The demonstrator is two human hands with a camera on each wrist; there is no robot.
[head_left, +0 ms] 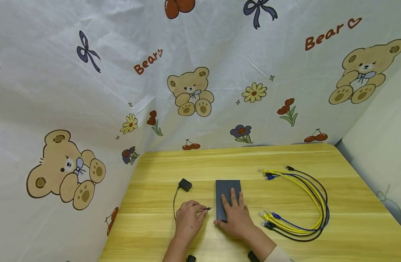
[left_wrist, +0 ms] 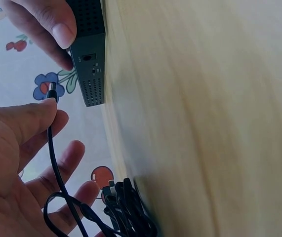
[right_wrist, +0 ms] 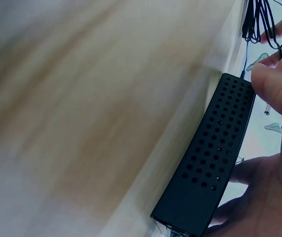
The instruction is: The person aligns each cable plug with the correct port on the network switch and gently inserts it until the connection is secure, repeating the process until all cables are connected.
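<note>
A flat black perforated box point(head_left: 227, 185), which looks like a network switch, lies on the wooden table. My right hand point(head_left: 235, 218) rests on its top with the fingers spread; the thumb sits at the near left corner. On the box's side panel point(left_wrist: 92, 79), a small round power socket shows in the left wrist view. Just left of the box, my left hand point(head_left: 190, 217) pinches a thin black cord behind its barrel power plug point(left_wrist: 52, 92). The plug's metal tip is apart from the box. The right wrist view shows rows of round holes along the box's long side point(right_wrist: 215, 148).
Beyond my left hand lies a black power adapter point(head_left: 185, 185) with its cord trailing toward me. Part of the cord is a bundled coil point(left_wrist: 126, 207). A curved bunch of yellow, blue and black network cables point(head_left: 321, 207) lies to the right. A bear-printed cloth point(head_left: 220, 54) hangs behind the table.
</note>
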